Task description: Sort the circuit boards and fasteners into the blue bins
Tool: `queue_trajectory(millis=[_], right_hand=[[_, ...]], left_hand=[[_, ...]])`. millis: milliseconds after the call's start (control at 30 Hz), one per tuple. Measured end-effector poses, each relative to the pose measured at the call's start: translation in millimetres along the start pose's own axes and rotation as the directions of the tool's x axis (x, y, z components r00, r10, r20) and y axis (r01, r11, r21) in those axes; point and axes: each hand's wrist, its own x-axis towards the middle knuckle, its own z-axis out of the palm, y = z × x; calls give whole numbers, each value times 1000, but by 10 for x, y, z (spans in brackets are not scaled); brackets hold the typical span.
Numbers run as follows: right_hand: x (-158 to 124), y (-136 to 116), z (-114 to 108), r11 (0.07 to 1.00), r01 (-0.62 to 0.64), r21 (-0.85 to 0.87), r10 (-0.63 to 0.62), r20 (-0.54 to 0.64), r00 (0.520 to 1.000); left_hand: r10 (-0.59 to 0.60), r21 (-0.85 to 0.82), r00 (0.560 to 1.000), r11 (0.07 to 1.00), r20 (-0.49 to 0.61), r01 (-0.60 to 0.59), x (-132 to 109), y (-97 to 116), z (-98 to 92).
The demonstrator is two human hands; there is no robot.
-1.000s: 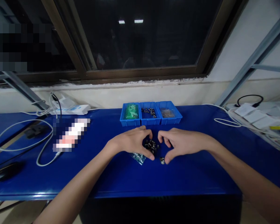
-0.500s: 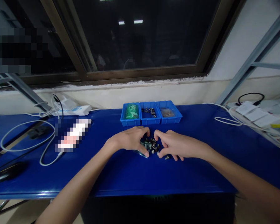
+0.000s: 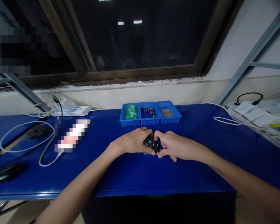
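A small pile of dark and silvery metal parts, like short screws or connectors [image 3: 157,149], lies on the blue table with greenish clear plastic packets [image 3: 149,142] at its left. My left hand [image 3: 135,141] curves around the packets' side, thumb and fingers apart. From the right, my right hand [image 3: 176,145] cups the pile, with a gap between its thumb and index finger. Both hands rest low at the pile, their fingertips almost meeting. Some of the parts are hidden beneath the fingers.
Behind the hands stand three joined blue bins: green packets in the left bin [image 3: 121,119], dark metal parts in the middle bin [image 3: 150,122], clear packets in the right bin [image 3: 176,118]. A black mouse [image 3: 10,171], white cables and a power strip [image 3: 80,110] are at left.
My hands have drawn closer together, the left one moving right. The metal parts and packets between them are gathered more tightly, and a stray part near my right hand is out of sight.
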Motion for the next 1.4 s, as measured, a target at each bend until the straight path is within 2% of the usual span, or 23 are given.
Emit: queue_trajectory(millis=[167,267,367,467,567,633,767,933,1167,1400], right_hand=[[124,52,58,990,104,91,-95,-101,990],[209,103,72,986,146,83,-128,-190,973],[275,128,54,985,161,63,-143,-224,964],[322,138,31,974,217,-64,-226,-267,937],[352,151,31,915,286,-284,-375,-345,860],[358,159,46,886,297,-357,-425,-366,828],[353,168,68,879,292,-377,-432,-373,821],[366,196,63,861,303,-407,-457,-363,812],[353,183,60,886,247,-393,-409,-412,814],[324,131,30,902,257,-347,-405,-478,779]], left_hand=[[13,34,999,999,-48,-11,28,-42,20],[3,47,997,999,-80,0,40,-78,14],[1,48,994,999,-110,4,49,-112,18],[-2,25,991,1000,-135,5,61,-136,35],[-1,-7,984,1000,-181,0,81,-163,61],[-29,-48,976,999,-216,19,98,-188,80],[-91,-129,966,990,-244,60,121,-237,107],[-90,-131,960,990,-264,57,120,-229,110],[-78,56,942,993,-326,101,105,-191,124],[-76,243,935,955,-346,168,78,-96,118]])
